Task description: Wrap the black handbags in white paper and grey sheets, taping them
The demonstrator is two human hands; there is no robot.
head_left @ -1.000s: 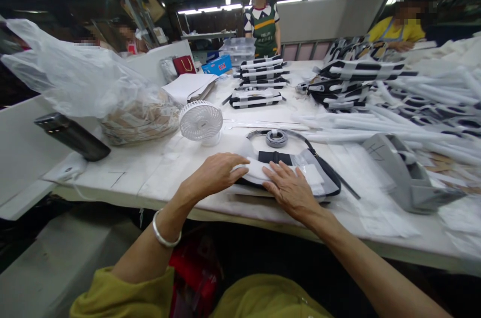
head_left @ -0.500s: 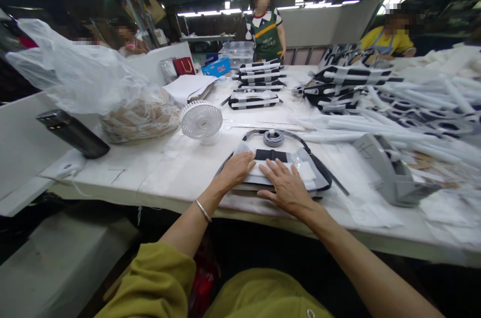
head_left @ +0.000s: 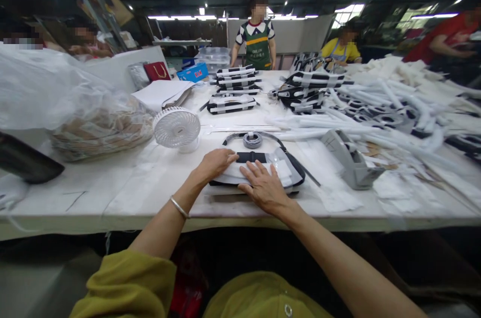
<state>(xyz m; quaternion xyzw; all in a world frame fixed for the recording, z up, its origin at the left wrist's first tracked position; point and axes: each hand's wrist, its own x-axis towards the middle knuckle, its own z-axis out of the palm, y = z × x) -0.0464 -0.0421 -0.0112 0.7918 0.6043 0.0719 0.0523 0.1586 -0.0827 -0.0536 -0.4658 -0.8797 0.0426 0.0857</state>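
Observation:
My left hand (head_left: 216,163) rests with curled fingers on the left edge of a folded white and black bag piece (head_left: 287,173) near the table's front edge. Flat on the same piece lies my right hand (head_left: 263,185), fingers spread, holding nothing. A black strap band (head_left: 251,157) crosses the piece just beyond my fingertips. Behind it sits a grey tape roll (head_left: 252,139) inside a looped strap.
A small white fan (head_left: 176,128) stands to the left, beside a plastic bag of tan pieces (head_left: 93,127). A grey tape dispenser (head_left: 349,160) sits to the right. Stacks of striped bags (head_left: 235,90) and white rolled pieces (head_left: 394,102) fill the far table. Several people work behind.
My view has swung right and back a little. My left hand slid from the left onto the piece's edge and stays there; the right hand stays flat on it.

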